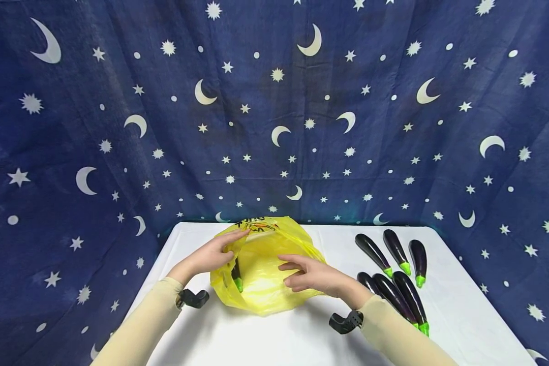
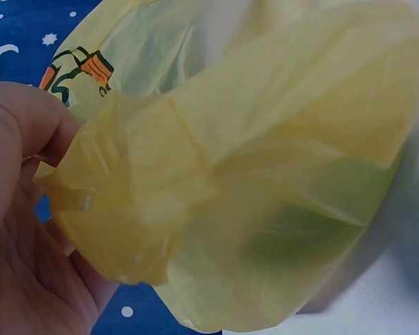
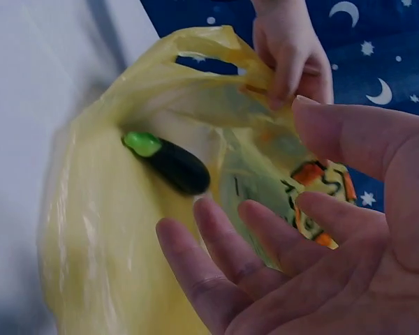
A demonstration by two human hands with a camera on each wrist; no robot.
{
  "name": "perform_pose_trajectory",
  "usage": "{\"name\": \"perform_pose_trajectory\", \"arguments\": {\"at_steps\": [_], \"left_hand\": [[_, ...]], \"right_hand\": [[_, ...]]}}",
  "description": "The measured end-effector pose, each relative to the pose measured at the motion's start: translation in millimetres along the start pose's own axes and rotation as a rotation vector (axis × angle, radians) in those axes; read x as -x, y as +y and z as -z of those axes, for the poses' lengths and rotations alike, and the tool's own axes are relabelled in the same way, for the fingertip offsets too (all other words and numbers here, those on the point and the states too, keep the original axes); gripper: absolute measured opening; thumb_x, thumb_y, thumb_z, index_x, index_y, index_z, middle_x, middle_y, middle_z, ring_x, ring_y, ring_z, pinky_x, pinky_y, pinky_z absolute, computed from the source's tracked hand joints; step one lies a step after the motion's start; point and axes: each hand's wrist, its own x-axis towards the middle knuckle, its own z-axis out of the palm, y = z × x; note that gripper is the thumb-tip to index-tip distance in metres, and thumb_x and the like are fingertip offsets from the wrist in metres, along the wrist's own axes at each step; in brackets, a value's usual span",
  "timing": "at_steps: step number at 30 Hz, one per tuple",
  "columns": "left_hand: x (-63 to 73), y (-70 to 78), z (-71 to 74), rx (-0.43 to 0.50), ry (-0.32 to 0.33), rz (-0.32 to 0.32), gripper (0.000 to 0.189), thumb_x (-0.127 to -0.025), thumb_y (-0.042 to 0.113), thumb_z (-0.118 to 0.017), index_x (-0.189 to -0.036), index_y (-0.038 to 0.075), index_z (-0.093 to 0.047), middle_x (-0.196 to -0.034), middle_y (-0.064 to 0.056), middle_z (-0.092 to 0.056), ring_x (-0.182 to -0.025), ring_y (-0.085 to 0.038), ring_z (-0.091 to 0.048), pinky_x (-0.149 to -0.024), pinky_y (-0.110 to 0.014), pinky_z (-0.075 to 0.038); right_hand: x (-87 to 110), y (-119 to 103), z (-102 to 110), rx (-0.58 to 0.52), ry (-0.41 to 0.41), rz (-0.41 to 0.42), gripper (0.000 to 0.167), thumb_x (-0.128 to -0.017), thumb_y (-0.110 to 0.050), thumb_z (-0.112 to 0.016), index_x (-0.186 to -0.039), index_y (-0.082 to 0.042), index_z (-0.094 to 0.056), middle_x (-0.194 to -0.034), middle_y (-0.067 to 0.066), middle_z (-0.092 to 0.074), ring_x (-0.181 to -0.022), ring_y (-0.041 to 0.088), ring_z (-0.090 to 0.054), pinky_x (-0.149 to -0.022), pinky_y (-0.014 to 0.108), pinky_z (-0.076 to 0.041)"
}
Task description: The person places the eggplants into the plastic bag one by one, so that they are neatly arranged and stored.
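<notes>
Bag [image 1: 267, 300], yellow plastic with a printed motif, lies mouth open on the white worktop [image 1: 466, 310], one eggplant [image 3: 180, 167] inside it against the plastic; left hand [image 1: 215, 254] grips the bag's edge near a handle loop, thumb and fingers clamped on the thin film. Right hand [image 1: 314, 274] hovers at the opposite side of the mouth, palm toward the opening, fingers loosely extended and apart. Six more eggplants [image 1: 395, 247], dark with green caps, lie beyond the right hand in two groups of three, before a blue star-and-moon cloth [image 1: 251, 178].
</notes>
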Motion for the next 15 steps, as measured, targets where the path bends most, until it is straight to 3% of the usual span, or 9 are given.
{"name": "perform_pose_trajectory", "arguments": {"at_steps": [8, 15], "left_hand": [[1.5, -0.9, 0.0, 0.0, -0.01, 0.012, 0.071, -0.095, 0.001, -0.052, -0.16, 0.027, -0.038, -0.165, -0.002, -0.032, -0.153, -0.025, -0.022, -0.119, -0.051, -0.026], [2.6, -1.1, -1.1, 0.0, 0.001, -0.014, 0.071, -0.093, -0.001, -0.051, -0.16, 0.022, -0.039, -0.164, -0.006, -0.035, -0.151, -0.028, -0.026, -0.113, -0.051, -0.033]], "right_hand": [[24.8, 3, 23, 0.014, 0.056, 0.04, 0.072, -0.097, -0.012, -0.069, -0.159, -0.005, -0.033, -0.15, 0.02, -0.049, -0.13, 0.035, -0.055, -0.102, 0.043, -0.05], [59.4, 8, 54, 0.048, 0.181, 0.061, 0.071, -0.097, -0.014, -0.069, -0.158, -0.002, -0.035, -0.149, 0.025, -0.048, -0.131, 0.04, -0.053, -0.1, 0.036, -0.05]]}}
